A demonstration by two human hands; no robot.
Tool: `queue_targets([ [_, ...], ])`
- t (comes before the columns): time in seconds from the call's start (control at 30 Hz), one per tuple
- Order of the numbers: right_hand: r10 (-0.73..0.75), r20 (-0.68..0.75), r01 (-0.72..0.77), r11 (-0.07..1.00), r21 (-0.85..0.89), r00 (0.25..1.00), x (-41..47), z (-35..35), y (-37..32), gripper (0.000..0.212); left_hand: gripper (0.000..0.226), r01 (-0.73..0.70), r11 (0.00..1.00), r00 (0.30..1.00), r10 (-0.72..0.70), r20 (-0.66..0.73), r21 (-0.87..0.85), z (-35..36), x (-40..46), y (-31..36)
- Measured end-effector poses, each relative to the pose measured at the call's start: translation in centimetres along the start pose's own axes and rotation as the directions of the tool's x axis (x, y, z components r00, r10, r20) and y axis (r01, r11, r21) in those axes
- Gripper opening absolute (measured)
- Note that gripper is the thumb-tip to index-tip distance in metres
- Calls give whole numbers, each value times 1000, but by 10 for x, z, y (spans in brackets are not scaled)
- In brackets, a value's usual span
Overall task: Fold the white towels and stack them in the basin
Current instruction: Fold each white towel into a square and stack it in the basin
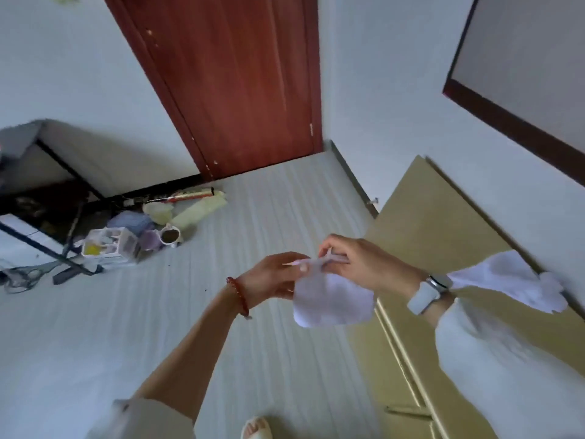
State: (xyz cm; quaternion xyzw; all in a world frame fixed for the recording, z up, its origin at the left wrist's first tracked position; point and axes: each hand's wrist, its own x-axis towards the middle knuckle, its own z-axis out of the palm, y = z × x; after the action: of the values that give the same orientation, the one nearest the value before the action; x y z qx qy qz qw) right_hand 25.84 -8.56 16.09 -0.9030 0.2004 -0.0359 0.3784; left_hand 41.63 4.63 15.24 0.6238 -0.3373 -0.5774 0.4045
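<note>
White towel [332, 301] between 2 pinching hands

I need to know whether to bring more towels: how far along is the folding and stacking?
No basin or finished stack is in view, so nothing shows as done. In hand: the left hand and right hand pinch the top edge of a small white towel held in the air, hanging doubled. Left: another white towel lies crumpled on the yellow cabinet, unfolded.

Left hand [275, 274] and right hand [357, 264] raised together, fingertips pinching
</note>
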Motion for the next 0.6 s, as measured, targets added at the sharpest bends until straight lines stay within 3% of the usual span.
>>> queue_targets([
  [0.07, -81, -7, 81, 996, 21, 997, 45, 17, -42, 18, 13, -65, 980, 974, 103, -201, 190, -41, -25, 1],
  [0.1, -104, -59, 107, 993, 50, 993, 66, 29, -61, 23, 5, -92, 975, 943, 150, -297, 201, -64, -38, 0],
  [0.17, -10, -208, 66, 961, 267, 978, 110, 65, -96, 32, 11, -167, 984, 859, 179, -479, 68, -120, -68, -7],
  [0.2, 142, -204, -30, 883, 469, 969, 132, 86, -111, 35, 12, -206, 978, 816, 147, -558, -43, -150, -84, -12],
  [0.27, 373, 130, -343, 591, 730, 919, 177, 141, -142, 41, 14, -286, 930, 735, 59, -675, -230, -212, -119, -27],
  [0.33, 308, 497, -584, 384, 715, 811, 216, 201, -178, 59, 14, -351, 875, 673, -12, -740, -333, -270, -153, -43],
  [0.37, 235, 585, -630, 312, 711, 776, 232, 225, -197, 63, 14, -384, 849, 651, -30, -759, -363, -292, -166, -50],
  [0.5, 128, 606, -618, 99, 780, 785, 314, 296, -305, 45, 20, -459, 774, 597, -96, -796, -437, -386, -231, -77],
  [0.53, 119, 580, -590, 78, 804, 806, 336, 308, -329, 34, 30, -464, 761, 591, -115, -798, -453, -409, -246, -83],
  [0.6, 106, 516, -526, 137, 839, 850, 378, 329, -369, 22, 50, -461, 730, 600, -162, -783, -504, -453, -271, -100],
])
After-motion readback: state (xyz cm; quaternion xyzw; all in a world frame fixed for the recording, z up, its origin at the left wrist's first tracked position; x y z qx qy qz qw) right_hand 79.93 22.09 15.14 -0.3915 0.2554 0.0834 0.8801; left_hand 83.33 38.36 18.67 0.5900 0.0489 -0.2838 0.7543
